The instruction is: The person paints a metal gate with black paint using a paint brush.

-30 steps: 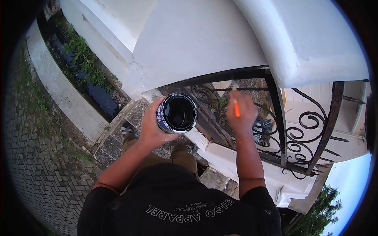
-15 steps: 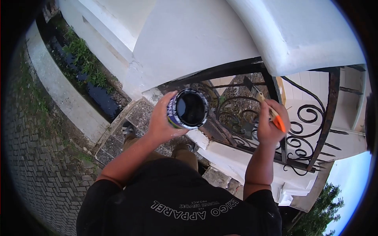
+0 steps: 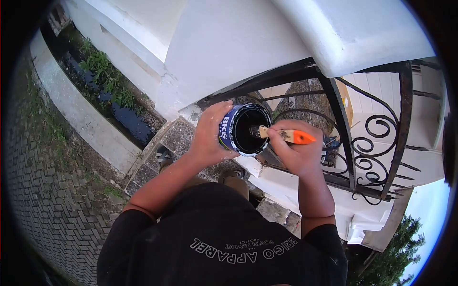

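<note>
My left hand (image 3: pixel 210 136) is wrapped round a paint can (image 3: pixel 229 127) with a blue label, its open mouth tilted toward me. Dark paint coats the inside and smears the rim. In my right hand (image 3: pixel 300 150) is a paintbrush (image 3: pixel 288 135) with a pale wooden handle and an orange end. The brush head points into the can's mouth; its bristle tips are lost against the dark inside. Just beyond both hands stands a wrought-iron gate (image 3: pixel 343 128) with black bars and scrolls, rusty in places.
White walls (image 3: pixel 234 43) rise behind and beside the gate. On the left, a water-filled ditch (image 3: pixel 121 119) with green weeds (image 3: pixel 102 71) runs along a concrete kerb (image 3: pixel 78 102). Grey paving blocks (image 3: pixel 62 205) lie further left. My feet stand on a stone-textured step (image 3: pixel 179 136).
My right hand has moved left from the gate, bringing the brush into the can's mouth. The can has shifted slightly right and turned, showing more of its label.
</note>
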The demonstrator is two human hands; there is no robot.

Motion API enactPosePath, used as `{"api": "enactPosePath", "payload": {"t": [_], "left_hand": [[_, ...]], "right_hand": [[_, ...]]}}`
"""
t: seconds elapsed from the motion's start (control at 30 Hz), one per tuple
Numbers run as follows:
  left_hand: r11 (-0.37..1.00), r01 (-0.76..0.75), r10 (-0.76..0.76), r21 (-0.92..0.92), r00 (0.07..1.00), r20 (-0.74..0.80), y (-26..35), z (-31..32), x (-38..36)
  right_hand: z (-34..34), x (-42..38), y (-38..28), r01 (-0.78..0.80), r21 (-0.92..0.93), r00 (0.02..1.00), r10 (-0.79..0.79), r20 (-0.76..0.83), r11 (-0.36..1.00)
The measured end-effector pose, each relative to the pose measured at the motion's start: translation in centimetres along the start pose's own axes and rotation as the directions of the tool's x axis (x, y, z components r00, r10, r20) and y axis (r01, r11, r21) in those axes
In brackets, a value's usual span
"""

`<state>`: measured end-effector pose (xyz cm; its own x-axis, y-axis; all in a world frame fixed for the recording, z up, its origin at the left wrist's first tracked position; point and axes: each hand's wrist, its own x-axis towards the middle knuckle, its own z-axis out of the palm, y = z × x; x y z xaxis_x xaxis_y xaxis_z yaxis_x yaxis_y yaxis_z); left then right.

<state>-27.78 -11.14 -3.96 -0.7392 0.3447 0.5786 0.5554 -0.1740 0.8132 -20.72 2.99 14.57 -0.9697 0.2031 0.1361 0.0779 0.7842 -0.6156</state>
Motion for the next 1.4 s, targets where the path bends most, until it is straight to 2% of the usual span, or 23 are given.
{"api": "enactPosePath", "payload": {"t": [0.07, 0.13, 0.17, 0.23, 0.3, 0.37, 0.4, 0.47, 0.5, 0.57, 0.6, 0.63, 0.7, 0.73, 0.8, 1.03, 1.13, 1.2, 1.33, 1.4], "left_hand": [[1.000, -0.009, 0.009, -0.010, 1.000, 0.002, 0.1, 0.0, -0.1], [0.999, 0.030, -0.031, 0.017, 0.999, 0.024, 0.1, -0.3, -0.2], [0.999, 0.031, -0.031, 0.018, 0.999, 0.022, 0.1, -0.4, -0.2], [0.994, 0.109, -0.110, 0.025, 0.993, 0.044, 0.1, -0.6, -0.4], [0.993, 0.111, -0.113, 0.037, 0.993, 0.041, 0.1, -0.6, -0.5], [0.992, 0.114, -0.116, 0.051, 0.993, 0.038, 0.0, -0.5, -0.5], [0.992, 0.113, -0.115, 0.051, 0.993, 0.038, -0.1, -0.5, -0.5], [0.993, 0.109, -0.111, 0.051, 0.993, 0.037, -0.1, -0.4, -0.3], [0.990, 0.130, -0.132, 0.055, 0.991, 0.036, 0.0, -0.3, -0.2], [0.987, 0.148, -0.150, 0.057, 0.988, 0.032, -0.1, -0.2, 0.0], [0.987, 0.150, -0.152, 0.061, 0.988, 0.030, -0.2, -0.1, 0.1], [0.986, 0.155, -0.157, 0.064, 0.987, 0.028, -0.3, 0.1, 0.2], [0.984, 0.166, -0.168, 0.057, 0.986, 0.017, -0.5, 0.4, 0.3], [0.983, 0.178, -0.178, 0.053, 0.984, 0.006, -0.7, 0.6, 0.4], [0.975, 0.214, -0.214, 0.059, 0.977, -0.002, -1.0, 1.1, 0.3], [0.938, 0.341, -0.339, 0.063, 0.940, -0.033, -2.1, 1.6, 0.3], [0.918, 0.395, -0.396, -0.014, 0.918, -0.031, -2.6, 2.0, 0.2], [0.908, 0.414, -0.417, -0.059, 0.908, -0.040, -3.0, 2.3, -0.1], [0.892, 0.418, -0.436, -0.174, 0.896, -0.084, -3.1, 1.9, -0.6], [0.894, 0.425, -0.440, -0.139, 0.893, -0.098, -3.0, 1.5, -1.4]], "right_hand": [[0.1, -0.1, 0.0, 0.006, -0.035, 1.000, -0.006, 0.010, 0.999], [-0.2, -0.3, -0.2, -0.093, 0.041, 0.995, 0.094, -0.023, 0.995], [-0.6, -0.5, 0.0, -0.091, 0.041, 0.996, 0.092, -0.021, 0.995], [-1.6, -1.1, 0.5, -0.162, 0.138, 0.976, 0.179, -0.122, 0.977], [-2.3, -1.5, 0.2, -0.151, 0.205, 0.975, 0.179, -0.129, 0.967], [-2.6, -1.8, 0.2, -0.188, 0.284, 0.953, 0.245, -0.179, 0.940], [-2.8, -1.8, 0.6, -0.188, 0.284, 0.953, 0.244, -0.179, 0.940], [-2.8, -2.0, 2.3, -0.143, 0.470, 0.932, 0.278, -0.231, 0.871], [-2.5, -2.2, 3.4, -0.142, 0.469, 0.932, 0.277, -0.233, 0.872], [-1.6, -2.8, 6.2, -0.054, 0.797, 0.870, 0.420, -0.258, 0.602], [-1.3, -3.3, 7.4, -0.052, 0.863, 0.881, 0.430, -0.198, 0.503], [-0.8, -3.8, 8.4, -0.052, 0.862, 0.881, 0.430, -0.198, 0.505], [0.5, -4.6, 9.8, -0.090, 0.986, 0.810, 0.586, -0.009, 0.139], [1.1, -4.8, 10.5, -0.091, 0.986, 0.809, 0.588, -0.008, 0.139], [2.1, -5.2, 11.7, -0.107, 0.994, 0.740, 0.665, 0.102, -0.034], [1.8, -5.5, 14.5, -0.090, 0.994, 0.694, 0.719, 0.019, 0.060], [1.7, -5.6, 15.3, -0.079, 0.997, 0.692, 0.719, 0.057, -0.004], [1.8, -5.6, 16.1, -0.075, 0.989, 0.744, 0.653, 0.142, -0.130], [3.2, -4.6, 17.2, -0.009, 0.997, 0.721, 0.690, 0.061, -0.079], [4.1, -3.3, 17.6, -0.021, 0.957, 0.727, 0.662, -0.183, 0.288]]}}
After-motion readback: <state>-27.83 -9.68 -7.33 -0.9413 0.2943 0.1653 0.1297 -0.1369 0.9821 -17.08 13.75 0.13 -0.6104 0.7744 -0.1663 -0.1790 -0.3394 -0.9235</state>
